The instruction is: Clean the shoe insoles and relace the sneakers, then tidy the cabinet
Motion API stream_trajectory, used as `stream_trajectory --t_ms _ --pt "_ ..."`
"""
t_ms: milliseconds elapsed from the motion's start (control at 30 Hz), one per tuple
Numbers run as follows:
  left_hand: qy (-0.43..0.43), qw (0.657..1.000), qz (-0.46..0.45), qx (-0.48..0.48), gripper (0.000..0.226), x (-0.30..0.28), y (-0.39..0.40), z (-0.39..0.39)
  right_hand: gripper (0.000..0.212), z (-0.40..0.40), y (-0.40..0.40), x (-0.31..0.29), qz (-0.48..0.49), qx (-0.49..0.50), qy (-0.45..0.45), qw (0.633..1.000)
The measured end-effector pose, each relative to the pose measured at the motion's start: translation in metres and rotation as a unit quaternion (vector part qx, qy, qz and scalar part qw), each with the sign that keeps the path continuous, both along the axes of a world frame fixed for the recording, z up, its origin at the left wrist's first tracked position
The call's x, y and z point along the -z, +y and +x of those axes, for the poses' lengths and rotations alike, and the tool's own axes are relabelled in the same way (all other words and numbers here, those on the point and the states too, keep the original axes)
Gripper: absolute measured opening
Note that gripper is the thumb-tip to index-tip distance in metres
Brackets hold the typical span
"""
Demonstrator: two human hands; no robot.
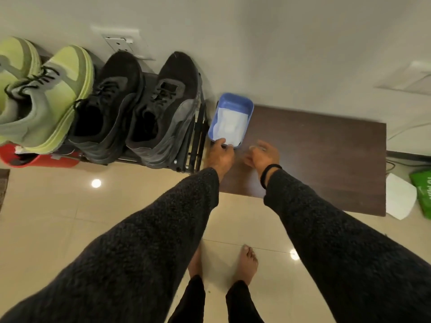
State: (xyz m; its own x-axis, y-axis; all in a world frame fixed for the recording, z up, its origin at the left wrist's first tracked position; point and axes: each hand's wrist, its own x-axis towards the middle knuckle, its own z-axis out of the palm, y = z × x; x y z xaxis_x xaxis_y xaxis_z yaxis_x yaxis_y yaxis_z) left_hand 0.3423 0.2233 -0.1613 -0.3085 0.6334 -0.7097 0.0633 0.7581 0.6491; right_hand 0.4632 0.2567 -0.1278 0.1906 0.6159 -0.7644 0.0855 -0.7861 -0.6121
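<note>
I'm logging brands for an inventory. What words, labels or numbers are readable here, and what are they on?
Green bag, right edge: white lettering, cut off by the frame and too blurred to read.
Black sneakers and green sneakers: no readable logo.
Blue tub: no text visible.

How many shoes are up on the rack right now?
4: two green sneakers at the left, two black sneakers beside them. Lower shelves are hidden.

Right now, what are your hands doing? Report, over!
Left hand grips the blue tub at its near rim, white cloth inside. Right hand blurred beside it over the brown table, grip unclear. Black sneakers untouched on rack. Nothing in the way.
</note>
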Motion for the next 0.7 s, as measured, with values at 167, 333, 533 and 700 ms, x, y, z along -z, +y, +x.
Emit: stream_trajectory --t_ms 167,333,533,700 --pt "0.13 0.973 -0.038 0.189 0.065 -0.019 -0.009 -0.015 0.048 0.018 -0.009 0.014 0.028 -0.187 -0.136 0.972" --pt "0.129 0.94 0.025 0.315 0.074 0.0 -0.004 -0.021 0.042 -0.003 -0.029 -0.049 0.064 -0.407 -0.212 0.886" --pt "0.141 0.914 0.048 0.376 0.064 -0.005 -0.004 -0.011 0.042 -0.005 -0.042 -0.055 0.073 -0.443 -0.242 0.86" --pt "0.126 0.903 0.103 0.396 0.056 -0.066 -0.025 -0.022 0.045 0.001 -0.049 -0.085 0.056 -0.478 -0.296 0.825"
